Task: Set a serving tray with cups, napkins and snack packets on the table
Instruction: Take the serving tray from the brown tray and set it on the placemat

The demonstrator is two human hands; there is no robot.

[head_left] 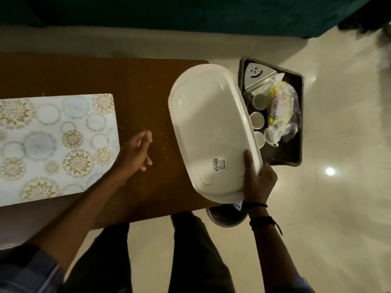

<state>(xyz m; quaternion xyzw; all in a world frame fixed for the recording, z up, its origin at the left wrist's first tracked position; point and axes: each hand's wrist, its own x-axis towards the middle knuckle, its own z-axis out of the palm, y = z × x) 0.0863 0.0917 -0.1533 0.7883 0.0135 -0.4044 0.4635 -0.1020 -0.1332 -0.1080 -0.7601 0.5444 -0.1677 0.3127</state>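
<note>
My right hand (257, 178) grips the near right rim of a white oval serving tray (209, 127), held bottom side up with a barcode sticker showing, over the right end of the brown table (105, 77). My left hand (137, 150) hovers over the table with its fingers loosely curled and nothing in it. To the right, on the floor, a dark bin (296, 151) holds small white cups (257, 119), a clear bag of snack packets (282, 106) and a metal napkin holder with a smiley cut-out (257, 74). The tray hides the bin's left side.
A patterned placemat (53, 144) with gold and blue circles lies on the table's left part. Crumbs dot the wood near my left hand. A round dark container (224, 216) sits on the floor by the table's near right corner. My legs stand against the table's near edge.
</note>
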